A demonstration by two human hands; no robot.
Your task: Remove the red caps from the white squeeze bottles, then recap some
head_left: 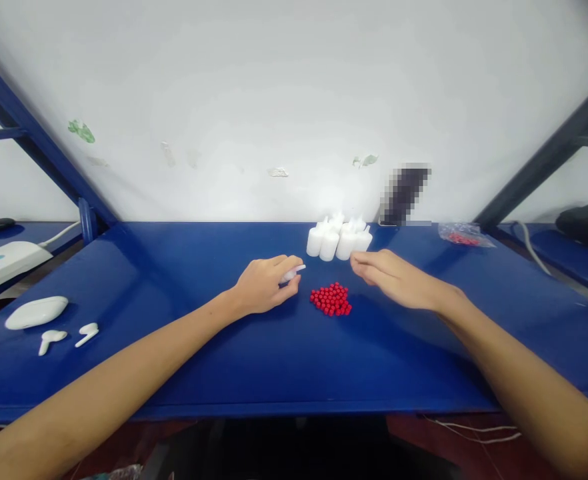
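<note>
My left hand [269, 285] is closed round a small white squeeze bottle [289, 275], tipped on its side with its narrow nozzle pointing right. Most of that bottle is hidden by my fingers. My right hand [391, 275] hovers just right of the bottle group, fingertips pressed together; anything between them is hidden. Several white squeeze bottles [329, 243] with pointed nozzles stand upright in a cluster at the back of the blue table [254, 360]. Between my hands, nearer to me, a pile of small red caps [331, 299] lies on the tabletop.
A clear plastic bag [467, 236] with red pieces lies back right. A dark pixelated object [404, 195] leans on the wall. At left sit a white earbud case [37, 312], two earbuds [88, 333] and a power strip [4, 267]. Blue metal posts [39, 140] flank the table.
</note>
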